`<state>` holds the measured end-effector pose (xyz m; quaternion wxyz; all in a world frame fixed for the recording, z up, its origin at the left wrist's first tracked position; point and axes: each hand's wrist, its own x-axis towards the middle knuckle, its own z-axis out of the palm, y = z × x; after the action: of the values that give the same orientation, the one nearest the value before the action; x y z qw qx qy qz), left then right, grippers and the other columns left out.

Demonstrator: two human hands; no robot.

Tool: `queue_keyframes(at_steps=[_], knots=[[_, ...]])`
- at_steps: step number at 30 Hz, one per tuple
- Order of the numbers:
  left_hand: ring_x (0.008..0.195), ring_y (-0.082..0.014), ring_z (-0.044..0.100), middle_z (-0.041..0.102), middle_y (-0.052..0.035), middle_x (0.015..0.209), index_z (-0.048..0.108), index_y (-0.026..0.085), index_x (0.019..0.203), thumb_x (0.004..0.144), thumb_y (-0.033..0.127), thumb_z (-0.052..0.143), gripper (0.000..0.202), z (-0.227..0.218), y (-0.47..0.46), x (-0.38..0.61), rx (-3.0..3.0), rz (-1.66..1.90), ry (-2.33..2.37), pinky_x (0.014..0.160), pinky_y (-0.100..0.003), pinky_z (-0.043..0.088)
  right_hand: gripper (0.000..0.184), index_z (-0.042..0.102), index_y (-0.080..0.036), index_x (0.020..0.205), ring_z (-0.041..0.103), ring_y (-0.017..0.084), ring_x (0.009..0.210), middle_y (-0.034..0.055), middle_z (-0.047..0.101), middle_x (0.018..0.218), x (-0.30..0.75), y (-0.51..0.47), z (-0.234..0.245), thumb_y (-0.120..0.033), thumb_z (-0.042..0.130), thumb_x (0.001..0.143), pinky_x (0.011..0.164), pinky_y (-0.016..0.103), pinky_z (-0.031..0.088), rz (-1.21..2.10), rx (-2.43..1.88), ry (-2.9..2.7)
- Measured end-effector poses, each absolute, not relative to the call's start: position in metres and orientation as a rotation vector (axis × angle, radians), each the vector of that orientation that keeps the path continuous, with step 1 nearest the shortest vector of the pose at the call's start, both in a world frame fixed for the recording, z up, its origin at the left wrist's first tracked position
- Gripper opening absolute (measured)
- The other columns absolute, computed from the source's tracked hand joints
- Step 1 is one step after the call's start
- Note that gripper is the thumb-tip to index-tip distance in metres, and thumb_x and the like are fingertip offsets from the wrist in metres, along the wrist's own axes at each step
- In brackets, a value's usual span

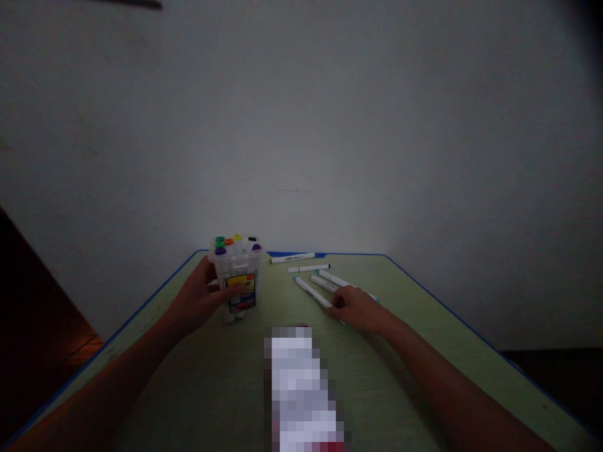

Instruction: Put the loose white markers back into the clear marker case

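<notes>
A clear plastic marker case (237,276) stands upright on the green table (211,389), with several coloured marker caps showing at its top. My left hand (200,300) wraps around its left side and grips it. Several white markers (315,282) lie loose on the table to the right of the case. My right hand (358,309) rests on top of the nearest of these markers, fingers curled down onto one; the grip itself is hard to make out in the dim light.
The table has a blue edge (424,289) and stands against a plain white wall (301,125). A blurred-out white object (301,389) lies on the table near me. Dark floor shows at the left (28,314).
</notes>
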<state>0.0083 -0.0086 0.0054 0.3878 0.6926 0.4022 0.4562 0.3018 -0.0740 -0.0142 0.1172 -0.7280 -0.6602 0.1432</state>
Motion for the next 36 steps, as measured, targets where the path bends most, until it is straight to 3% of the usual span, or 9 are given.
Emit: queue_keyframes(at_steps=[36], knots=[[0.099,-0.0283,0.064,0.065,-0.0094,0.109,0.049,0.019,0.107,0.061,0.037,0.075,0.055,0.0069,-0.0101,0.0103,1.746,1.14,1.03,0.082,-0.045,0.054,0.016,0.065,-0.016,0.075,0.056,0.015,0.069,0.0068,0.066,0.078,0.2994,-0.0757,-0.0107,-0.029,0.057,0.074,0.058,0.025,0.034,0.416,-2.143,-1.949]])
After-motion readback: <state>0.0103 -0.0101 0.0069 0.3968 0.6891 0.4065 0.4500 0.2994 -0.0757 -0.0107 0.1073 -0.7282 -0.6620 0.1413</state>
